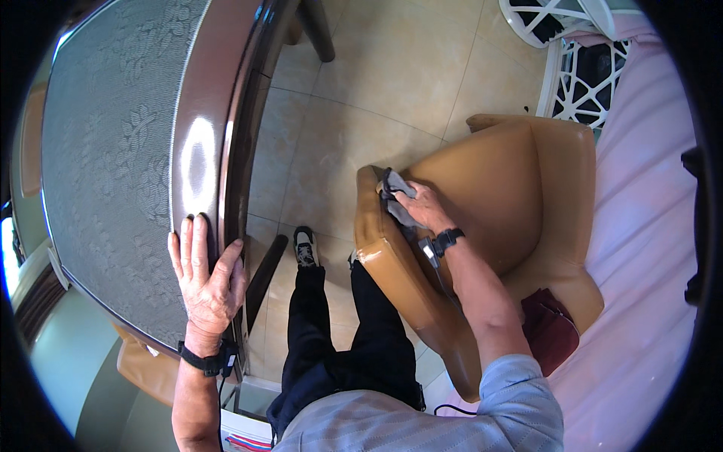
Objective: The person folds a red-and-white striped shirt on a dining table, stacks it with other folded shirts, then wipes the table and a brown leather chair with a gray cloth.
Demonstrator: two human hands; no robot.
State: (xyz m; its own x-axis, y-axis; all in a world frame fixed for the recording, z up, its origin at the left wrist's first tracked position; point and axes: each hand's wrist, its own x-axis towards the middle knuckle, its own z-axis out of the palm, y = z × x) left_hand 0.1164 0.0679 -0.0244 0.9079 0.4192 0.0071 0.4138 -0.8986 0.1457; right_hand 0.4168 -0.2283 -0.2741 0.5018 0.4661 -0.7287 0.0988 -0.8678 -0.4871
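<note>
My right hand (425, 208) grips a grey cloth (400, 199) with dark edging and presses it against the inner side of the near armrest of a tan leather armchair (486, 169). Flat on the glossy dark wooden rim of a table (197, 107) rests my left hand (208, 274), its thumb apart from the fingers, holding nothing. A grey patterned cover (113, 169) lies over the table top. On the armchair, beyond my right forearm, is a dark red cloth (548, 330). Both wrists wear black straps with small devices and cables.
Behind the armchair hangs a pink curtain or cover (638, 226). A white lattice-sided container (590, 82) stands at the upper right. Table legs (316, 31) reach the tiled floor (384, 68). Part of another tan chair (144, 367) shows at the lower left.
</note>
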